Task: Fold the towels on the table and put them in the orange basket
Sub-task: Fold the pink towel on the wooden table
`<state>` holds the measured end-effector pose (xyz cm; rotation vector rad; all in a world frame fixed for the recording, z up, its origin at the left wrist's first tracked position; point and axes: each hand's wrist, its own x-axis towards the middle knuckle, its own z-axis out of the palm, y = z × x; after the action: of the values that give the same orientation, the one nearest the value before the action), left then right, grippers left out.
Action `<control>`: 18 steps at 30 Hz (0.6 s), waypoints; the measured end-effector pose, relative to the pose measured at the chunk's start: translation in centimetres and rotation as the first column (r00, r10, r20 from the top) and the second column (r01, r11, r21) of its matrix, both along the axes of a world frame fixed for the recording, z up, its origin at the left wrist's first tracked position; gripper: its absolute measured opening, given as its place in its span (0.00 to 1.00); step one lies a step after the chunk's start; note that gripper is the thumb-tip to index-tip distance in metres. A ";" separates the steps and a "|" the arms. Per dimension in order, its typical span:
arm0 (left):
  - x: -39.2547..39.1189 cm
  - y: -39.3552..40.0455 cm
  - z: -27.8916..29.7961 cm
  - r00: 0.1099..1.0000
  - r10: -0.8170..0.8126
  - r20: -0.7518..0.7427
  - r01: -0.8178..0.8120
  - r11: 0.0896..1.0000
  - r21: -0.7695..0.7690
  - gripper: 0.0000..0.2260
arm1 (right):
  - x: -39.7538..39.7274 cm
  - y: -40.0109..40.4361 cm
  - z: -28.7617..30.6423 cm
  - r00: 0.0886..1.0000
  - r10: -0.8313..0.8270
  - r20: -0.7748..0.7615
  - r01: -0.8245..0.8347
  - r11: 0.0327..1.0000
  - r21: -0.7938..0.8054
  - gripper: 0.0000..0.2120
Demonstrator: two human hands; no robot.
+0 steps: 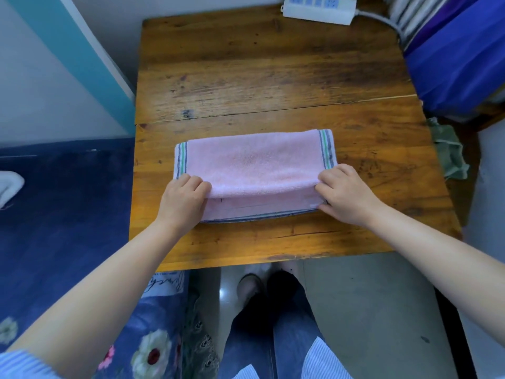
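From the head camera I see a pink towel (254, 162) lying on the near half of the wooden table (273, 64), partly folded, with green and grey stripes at both short ends. My left hand (183, 199) has its fingers curled over the towel's near left corner, gripping the upper fold. My right hand (343, 194) pinches the near right corner the same way, and the folded layer is raised slightly above the layer beneath. A white power strip (319, 8) sits at the table's far edge. A green cloth (448, 154) hangs just beyond the table's right side. I cannot find the orange basket here.
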<state>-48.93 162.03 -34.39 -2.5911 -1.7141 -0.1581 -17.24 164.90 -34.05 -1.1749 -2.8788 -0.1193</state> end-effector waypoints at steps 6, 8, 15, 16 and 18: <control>-0.1 -0.3 0.0 0.999 -0.019 -0.027 0.019 1.000 -0.013 0.10 | -1.2 1.4 -0.7 0.995 -0.084 -0.048 0.087 0.994 0.067 0.11; 0.1 -0.4 -0.1 0.999 -0.016 -0.032 0.016 1.000 -0.021 0.11 | -1.9 1.7 -1.1 0.995 -0.100 -0.019 0.101 0.993 0.065 0.13; -0.2 -0.5 0.0 0.998 -0.047 -0.050 0.046 0.999 -0.010 0.12 | -2.0 2.2 -1.9 0.996 -0.089 0.017 0.086 0.987 0.136 0.16; -0.3 -0.5 0.1 0.997 -0.052 -0.057 0.052 0.999 -0.013 0.12 | -1.8 2.1 -1.9 0.998 -0.063 0.012 0.061 0.988 0.142 0.16; -0.4 -0.8 -0.1 0.994 -0.085 -0.067 0.083 0.996 -0.022 0.13 | -1.3 1.8 -1.9 1.000 -0.005 0.017 0.002 0.989 0.146 0.16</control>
<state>-49.30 161.18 -34.44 -2.6509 -1.5937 -0.0551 -18.55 166.73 -35.94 -1.1585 -2.8260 -0.3364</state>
